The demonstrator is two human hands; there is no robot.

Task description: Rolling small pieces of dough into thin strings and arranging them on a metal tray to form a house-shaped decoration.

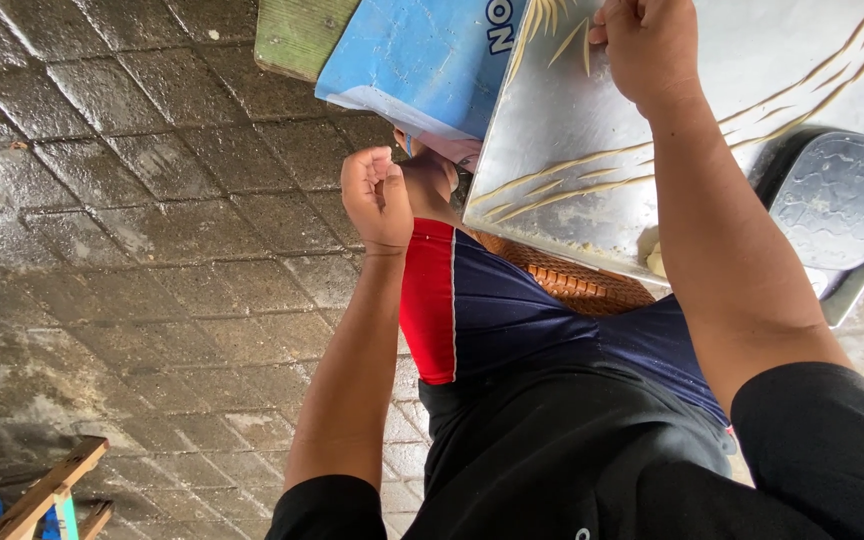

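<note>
Tray [592,150] is seen at upper right of the frame, gripped at its top edge by the right hand [647,45]; the left hand [377,195], clenched empty, is held apart, left of it.

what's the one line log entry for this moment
left hand: fist, nothing seen in it | right hand: grips top of metal tray | tray: tilted, dough strips stuck on | blue bag behind | floor: wet

Left hand [377,198]: fingers curled into a loose fist, forearm bare, reaching toward 12 o'clock. Right hand [649,45]: at 1 o'clock, fingers curled under, forearm bare, black sleeve at shoulder.
</note>
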